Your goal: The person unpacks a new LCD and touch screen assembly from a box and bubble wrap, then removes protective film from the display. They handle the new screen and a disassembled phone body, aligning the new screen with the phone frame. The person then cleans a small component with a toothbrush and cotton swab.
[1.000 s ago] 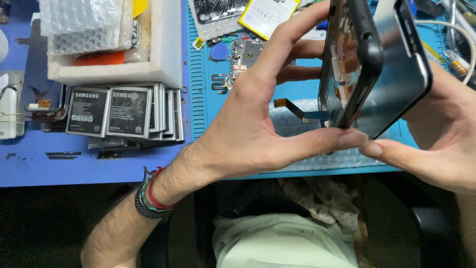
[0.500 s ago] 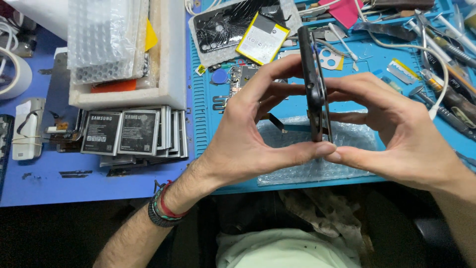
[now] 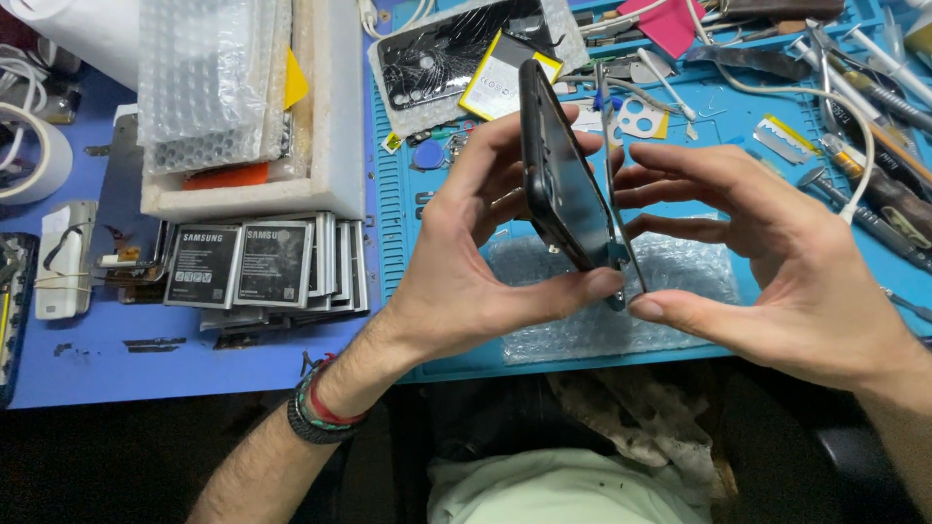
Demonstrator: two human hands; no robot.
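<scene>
Both my hands hold a black smartphone [image 3: 563, 184] on edge above a blue work mat [image 3: 738, 175]. My left hand [image 3: 476, 262] grips the dark back cover side, thumb at the lower end and fingers behind the upper end. My right hand [image 3: 777, 262] holds the thin screen panel [image 3: 614, 184] side, thumb at the bottom and fingers along the panel. A narrow gap shows between the cover and the panel. A sheet of bubble wrap [image 3: 621, 301] lies on the mat under the phone.
A row of phone batteries [image 3: 262, 267] stands left of the mat. Behind them is a foam box [image 3: 330, 146] with bubble wrap. A cracked phone screen [image 3: 437, 58] and yellow battery [image 3: 500, 73] lie at the back. Tools and cables [image 3: 864, 87] crowd the right.
The phone has turned from showing its back to standing edge-on, and a gap between cover and screen panel is now visible. The view has shifted so more of the left side shows.
</scene>
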